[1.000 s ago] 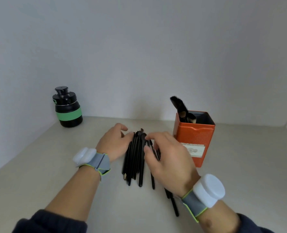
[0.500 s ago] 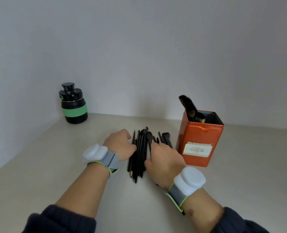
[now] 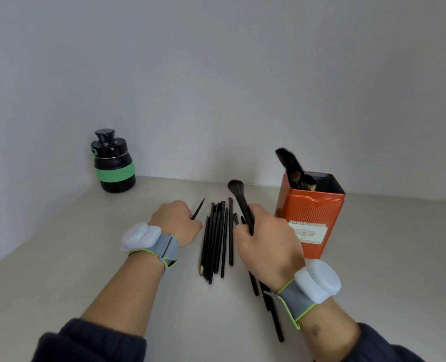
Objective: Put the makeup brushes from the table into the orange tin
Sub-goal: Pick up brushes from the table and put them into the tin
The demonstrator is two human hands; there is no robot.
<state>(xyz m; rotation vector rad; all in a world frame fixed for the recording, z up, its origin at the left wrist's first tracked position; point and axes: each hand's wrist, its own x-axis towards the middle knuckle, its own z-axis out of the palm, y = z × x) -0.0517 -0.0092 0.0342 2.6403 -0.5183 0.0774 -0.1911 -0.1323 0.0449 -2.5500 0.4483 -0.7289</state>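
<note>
Task is partly done, by the look of it: the orange tin, right of centre on the counter, is already holding about three brushes, bristles sticking up out of its open top at the left corner. The right hand is gripping a fluffy brush, grip clamped around the handle, head pointing up just left of the tin, not in yet. The left hand is resting at centre frame with its grip closed on a thin pointed brush, the tip poking out toward the top. Most of the work is left: a bundle of black brushes is lying between the two hands, and a few more handles are showing under the right wrist toward the lower right. A black bottle with a green band is sitting at the left against the wall, well apart from everything.
</note>
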